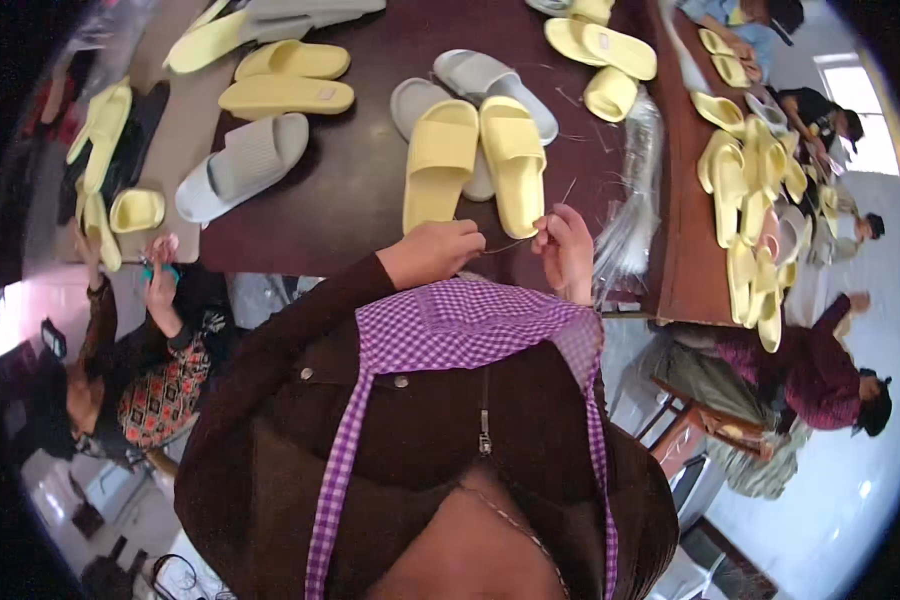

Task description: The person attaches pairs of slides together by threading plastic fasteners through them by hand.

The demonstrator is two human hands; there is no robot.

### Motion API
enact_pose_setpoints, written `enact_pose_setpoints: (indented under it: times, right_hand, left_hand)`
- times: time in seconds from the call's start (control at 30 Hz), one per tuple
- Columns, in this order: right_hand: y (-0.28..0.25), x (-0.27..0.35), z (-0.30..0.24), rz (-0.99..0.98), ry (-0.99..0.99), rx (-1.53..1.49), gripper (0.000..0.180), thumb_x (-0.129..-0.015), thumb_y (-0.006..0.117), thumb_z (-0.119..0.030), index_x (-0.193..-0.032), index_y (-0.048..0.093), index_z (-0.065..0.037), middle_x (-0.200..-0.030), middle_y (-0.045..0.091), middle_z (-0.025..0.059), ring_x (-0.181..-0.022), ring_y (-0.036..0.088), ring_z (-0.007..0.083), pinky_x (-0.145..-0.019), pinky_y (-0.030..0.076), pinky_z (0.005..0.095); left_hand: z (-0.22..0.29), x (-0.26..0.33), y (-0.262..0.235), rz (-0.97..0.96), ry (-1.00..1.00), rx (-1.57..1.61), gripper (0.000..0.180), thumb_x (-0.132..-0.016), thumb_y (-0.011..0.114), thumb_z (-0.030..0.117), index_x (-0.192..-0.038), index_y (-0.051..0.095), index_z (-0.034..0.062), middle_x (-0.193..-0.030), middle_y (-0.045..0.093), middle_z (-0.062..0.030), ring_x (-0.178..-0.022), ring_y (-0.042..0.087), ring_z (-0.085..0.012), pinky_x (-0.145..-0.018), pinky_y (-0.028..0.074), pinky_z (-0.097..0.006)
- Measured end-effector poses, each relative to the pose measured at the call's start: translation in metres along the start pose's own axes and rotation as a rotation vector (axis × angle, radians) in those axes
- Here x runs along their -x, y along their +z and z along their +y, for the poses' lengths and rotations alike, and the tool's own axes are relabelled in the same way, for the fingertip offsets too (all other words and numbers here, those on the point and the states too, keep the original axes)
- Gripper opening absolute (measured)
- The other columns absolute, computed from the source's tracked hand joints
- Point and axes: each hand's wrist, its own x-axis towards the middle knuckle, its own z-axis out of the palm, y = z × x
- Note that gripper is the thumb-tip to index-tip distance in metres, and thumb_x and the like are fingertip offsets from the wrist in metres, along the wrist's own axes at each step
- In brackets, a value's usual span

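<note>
A pair of pale yellow slide slippers lies in front of me on the dark table: the left slipper (440, 155) and the right slipper (516, 165), partly over a pair of grey slippers (482, 72). At the left yellow slipper's near end is my left hand (432, 252), closed with its fingertips pinched. My right hand (567, 252) is closed beside the other slipper's near end, pinching a thin strand (510, 246). The strand runs across to my left fingertips, and its thin end sticks up past my right fingers. What exactly the left fingers grip is partly hidden.
A bundle of clear thin strands (625, 220) lies right of my hands. Grey slippers (242, 165) and yellow slippers (288, 92) lie at the left. More yellow slippers (740, 190) cover the brown table at the right. Other people work on both sides.
</note>
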Motion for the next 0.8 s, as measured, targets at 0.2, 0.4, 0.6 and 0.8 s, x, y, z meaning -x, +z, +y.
enact_pose_setpoints:
  times: [0.2, 0.4, 0.6, 0.8]
  right_hand:
    - [-0.008, -0.007, 0.026, 0.047, 0.111, 0.388, 0.028, -0.079, 0.047, -0.001, -0.107, 0.045, 0.000, -0.073, 0.058, 0.0088, -0.057, 0.050, 0.0127, -0.049, 0.043, 0.0257]
    - [-0.018, -0.031, 0.046, -0.194, -0.059, 0.900, 0.019, -0.081, 0.048, -0.006, -0.099, 0.048, -0.002, -0.070, 0.060, 0.0133, -0.062, 0.058, 0.0209, -0.054, 0.045, 0.0326]
    - [-0.016, -0.061, 0.046, -0.282, -0.320, 1.259, 0.016, -0.081, 0.048, -0.010, -0.095, 0.049, -0.002, -0.069, 0.060, 0.0180, -0.067, 0.061, 0.0326, -0.062, 0.046, 0.0408]
    - [-0.034, -0.045, 0.031, -0.237, -0.209, 1.287, 0.017, -0.079, 0.050, -0.009, -0.094, 0.049, -0.002, -0.068, 0.059, 0.0178, -0.066, 0.060, 0.0326, -0.061, 0.046, 0.0401]
  left_hand:
    - [-0.012, 0.020, 0.009, -0.028, -0.020, -0.064, 0.011, -0.076, 0.058, 0.009, -0.082, 0.049, 0.0035, -0.079, 0.051, -0.0106, -0.073, 0.056, -0.0297, -0.061, 0.047, -0.039]
    - [-0.020, 0.024, 0.014, -0.059, -0.078, -0.046, 0.011, -0.078, 0.057, 0.011, -0.082, 0.050, 0.0032, -0.078, 0.051, -0.0109, -0.074, 0.056, -0.0300, -0.063, 0.047, -0.039]
    - [-0.046, 0.015, 0.042, -0.047, -0.137, 0.138, 0.011, -0.079, 0.056, 0.014, -0.083, 0.052, 0.0045, -0.079, 0.052, -0.0109, -0.076, 0.057, -0.0307, -0.065, 0.047, -0.040]
    - [-0.039, -0.009, 0.046, -0.247, -0.038, 0.142, 0.013, -0.078, 0.058, 0.016, -0.082, 0.051, 0.0050, -0.081, 0.052, -0.0111, -0.078, 0.057, -0.0307, -0.065, 0.047, -0.039]
